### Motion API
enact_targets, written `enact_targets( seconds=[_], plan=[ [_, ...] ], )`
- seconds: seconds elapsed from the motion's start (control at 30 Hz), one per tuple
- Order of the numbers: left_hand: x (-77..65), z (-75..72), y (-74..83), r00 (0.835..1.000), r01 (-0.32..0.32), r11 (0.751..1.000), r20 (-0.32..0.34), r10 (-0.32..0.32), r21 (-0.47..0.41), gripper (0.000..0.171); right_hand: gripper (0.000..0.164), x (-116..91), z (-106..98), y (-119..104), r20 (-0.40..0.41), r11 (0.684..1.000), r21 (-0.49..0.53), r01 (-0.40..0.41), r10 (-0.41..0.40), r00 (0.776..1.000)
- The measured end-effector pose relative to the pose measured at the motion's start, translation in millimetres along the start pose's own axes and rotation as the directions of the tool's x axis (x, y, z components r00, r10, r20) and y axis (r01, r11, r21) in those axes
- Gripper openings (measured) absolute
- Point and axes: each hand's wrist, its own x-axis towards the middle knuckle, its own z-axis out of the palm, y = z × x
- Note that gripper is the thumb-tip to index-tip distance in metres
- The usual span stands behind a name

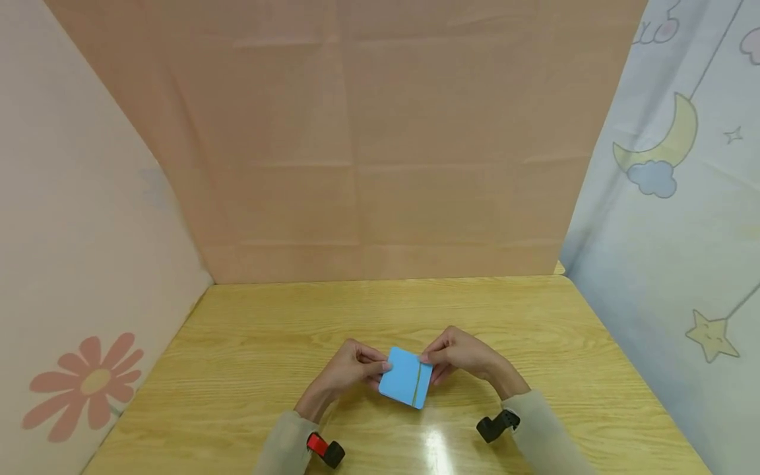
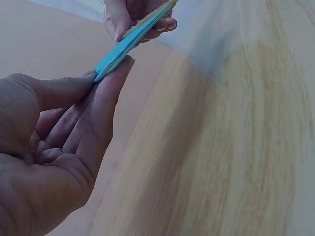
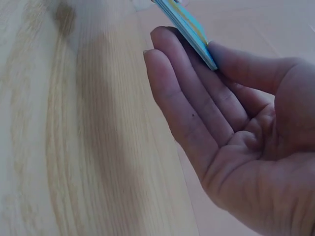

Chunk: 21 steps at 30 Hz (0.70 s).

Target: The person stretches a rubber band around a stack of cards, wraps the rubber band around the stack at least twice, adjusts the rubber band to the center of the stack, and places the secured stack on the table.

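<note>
A thin stack of light blue square cards (image 1: 399, 377) with rounded corners is held up between both hands over the wooden table. A yellowish rubber band (image 1: 417, 384) runs around it near its right side. My left hand (image 1: 350, 366) pinches the left edge, thumb on top and fingers beneath. At the upper right edge, my right hand (image 1: 460, 353) pinches the stack with its thumb near the band. The left wrist view shows the stack (image 2: 130, 44) edge-on, with several layers. In the right wrist view the stack's corner (image 3: 197, 44) sits between thumb and fingers.
The wood-grain table (image 1: 255, 330) meets a hanging tan cloth (image 1: 356, 165) at its back edge. Printed white cloths stand at both sides, the left with a flower (image 1: 95, 382), the right with a moon (image 1: 677, 135). Black devices (image 1: 497, 425) are strapped to both wrists.
</note>
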Motion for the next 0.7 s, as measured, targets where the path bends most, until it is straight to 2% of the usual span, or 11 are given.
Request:
enact_targets(
  seconds=[0.7],
  plan=[
    [2.2,0.7,-3.6,1.000,0.019,1.000,0.021,-0.019,-0.001,0.019,0.025,-2.6,-1.4,2.6,0.043,0.999,0.032,-0.015,0.014,0.999]
  ],
)
